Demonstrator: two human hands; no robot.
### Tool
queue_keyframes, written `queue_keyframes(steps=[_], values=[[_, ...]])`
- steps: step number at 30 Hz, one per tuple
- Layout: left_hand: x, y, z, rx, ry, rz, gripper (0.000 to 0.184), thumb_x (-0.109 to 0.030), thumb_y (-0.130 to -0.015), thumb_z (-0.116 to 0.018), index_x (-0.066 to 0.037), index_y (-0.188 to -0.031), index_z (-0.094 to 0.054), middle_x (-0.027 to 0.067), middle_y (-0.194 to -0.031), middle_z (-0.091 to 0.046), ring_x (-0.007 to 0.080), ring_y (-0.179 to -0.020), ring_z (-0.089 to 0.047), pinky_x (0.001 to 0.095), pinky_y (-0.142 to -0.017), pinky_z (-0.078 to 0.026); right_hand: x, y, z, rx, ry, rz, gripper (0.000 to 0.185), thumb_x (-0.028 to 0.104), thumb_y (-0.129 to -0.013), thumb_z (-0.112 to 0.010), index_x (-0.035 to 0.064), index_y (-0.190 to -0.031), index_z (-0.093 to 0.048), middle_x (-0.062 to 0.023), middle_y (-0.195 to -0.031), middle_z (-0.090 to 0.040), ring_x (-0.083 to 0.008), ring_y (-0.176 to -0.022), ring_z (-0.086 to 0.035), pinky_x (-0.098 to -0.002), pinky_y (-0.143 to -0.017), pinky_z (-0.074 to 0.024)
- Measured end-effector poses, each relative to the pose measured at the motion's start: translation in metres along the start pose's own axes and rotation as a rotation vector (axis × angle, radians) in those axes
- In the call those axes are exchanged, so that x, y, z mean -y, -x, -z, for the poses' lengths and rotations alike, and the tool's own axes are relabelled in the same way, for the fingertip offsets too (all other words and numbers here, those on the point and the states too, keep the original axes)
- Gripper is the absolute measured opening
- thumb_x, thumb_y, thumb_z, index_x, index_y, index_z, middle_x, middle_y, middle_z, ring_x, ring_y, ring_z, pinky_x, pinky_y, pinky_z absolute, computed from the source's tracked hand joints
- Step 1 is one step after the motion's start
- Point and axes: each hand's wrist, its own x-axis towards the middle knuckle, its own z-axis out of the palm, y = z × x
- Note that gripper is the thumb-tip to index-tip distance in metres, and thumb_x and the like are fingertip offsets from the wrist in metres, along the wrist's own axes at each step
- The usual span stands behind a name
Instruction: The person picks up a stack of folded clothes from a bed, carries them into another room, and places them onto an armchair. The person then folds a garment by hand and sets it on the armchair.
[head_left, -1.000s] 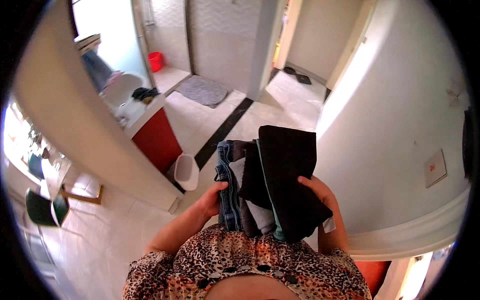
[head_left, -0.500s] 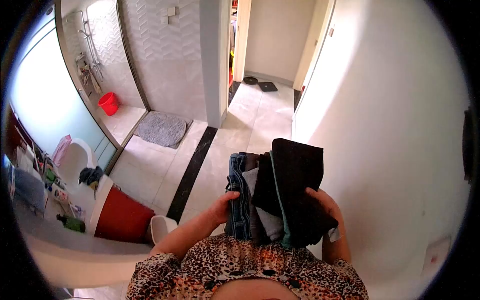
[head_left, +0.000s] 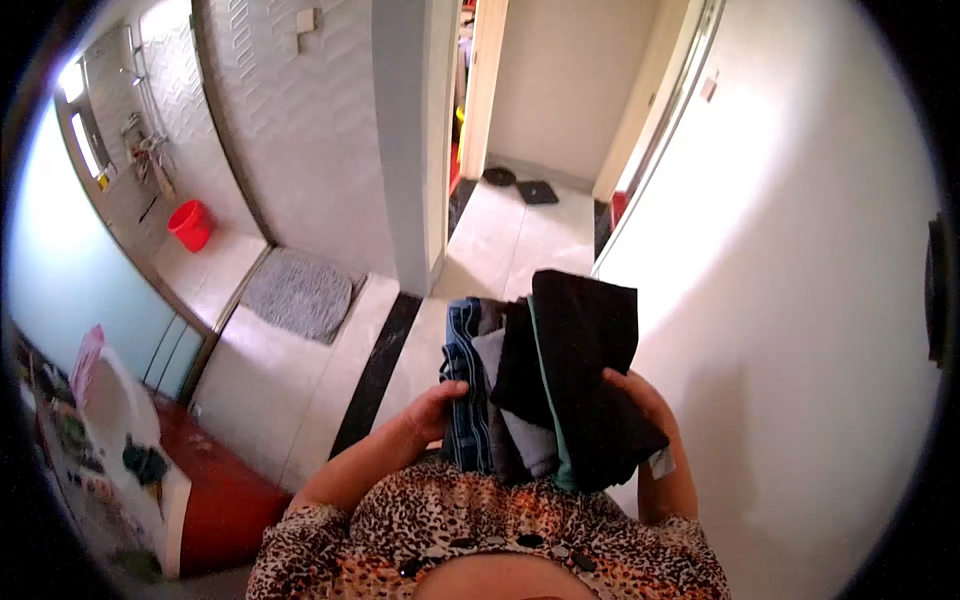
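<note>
We hold a bundle of folded cloth garments in front of the leopard-print top (head_left: 450, 510), well above the pale tiled floor (head_left: 335, 375). Our left grip (head_left: 432, 410) is closed on the dark blue denim garment with pale seams (head_left: 467, 415), its thumb over the near face. Our right grip (head_left: 643, 396) is closed on the opposite side, thumb on the black folded cloth garment (head_left: 585, 370). Between them sits a soft grey cloth piece (head_left: 530, 440), with a teal cloth edge (head_left: 548, 390) beside the black. Beyond, to the left, lie a grey shaggy oval mat (head_left: 300, 293) and a red plastic bucket (head_left: 191, 226).
</note>
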Motion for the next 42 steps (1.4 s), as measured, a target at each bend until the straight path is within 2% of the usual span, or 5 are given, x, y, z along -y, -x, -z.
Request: queue_keyframes(steps=[4,12,23,39,42], values=[[0.002,-0.012,-0.001,-0.027,0.011,0.034,0.041,-0.026,-0.079,-0.066,0.002,-0.108,-0.062,0.0156,-0.106,-0.066,0.0274,-0.093,-0.064,0.043,-0.086,-0.051,-0.023,-0.009,0.023,-0.019,0.041,0.102,0.077,0.044,-0.076,-0.073,-0.0047,-0.129,-0.045,-0.0204,-0.121,-0.055,-0.0316,-0.106,-0.056,-0.0407,-0.091,-0.0458],[0.004,-0.017,-0.007,-0.118,-0.057,-0.009,0.051,-0.024,-0.077,-0.068,0.003,-0.118,-0.055,0.0154,-0.111,-0.063,0.0272,-0.101,-0.061,0.0404,-0.094,-0.047,-0.012,0.01,0.013,-0.076,-0.028,0.098,0.064,0.04,-0.081,-0.069,-0.0051,-0.122,-0.05,-0.0175,-0.111,-0.06,-0.0266,-0.094,-0.059,-0.0362,-0.083,-0.0486],[0.013,-0.03,0.014,0.021,0.037,0.031,0.054,-0.022,-0.078,-0.066,-0.002,-0.125,-0.05,0.0137,-0.116,-0.062,0.0261,-0.103,-0.06,0.039,-0.094,-0.047,-0.018,-0.004,0.013,0.058,-0.094,0.146,0.069,0.038,-0.082,-0.068,-0.0059,-0.129,-0.041,-0.0187,-0.118,-0.055,-0.0296,-0.103,-0.055,-0.0377,-0.09,-0.0454],[0.019,-0.028,-0.007,0.152,0.128,0.04,0.044,-0.024,-0.082,-0.058,0.001,-0.118,-0.055,0.0157,-0.108,-0.065,0.0263,-0.096,-0.064,0.0411,-0.091,-0.05,0.018,0.03,-0.005,0.063,-0.168,0.135,0.073,0.034,-0.078,-0.072,-0.0032,-0.132,-0.04,-0.0185,-0.123,-0.055,-0.0321,-0.11,-0.054,-0.0409,-0.096,-0.0422],[0.006,-0.013,0.007,-0.023,0.123,0.092,0.039,-0.023,-0.08,-0.06,0.0,-0.112,-0.058,0.0143,-0.101,-0.066,0.0271,-0.089,-0.065,0.043,-0.088,-0.051,0.015,0.024,-0.013,0.01,-0.038,0.08,0.072,0.035,-0.079,-0.071,-0.0018,-0.133,-0.04,-0.0169,-0.123,-0.055,-0.0299,-0.109,-0.054,-0.04,-0.095,-0.0428]])
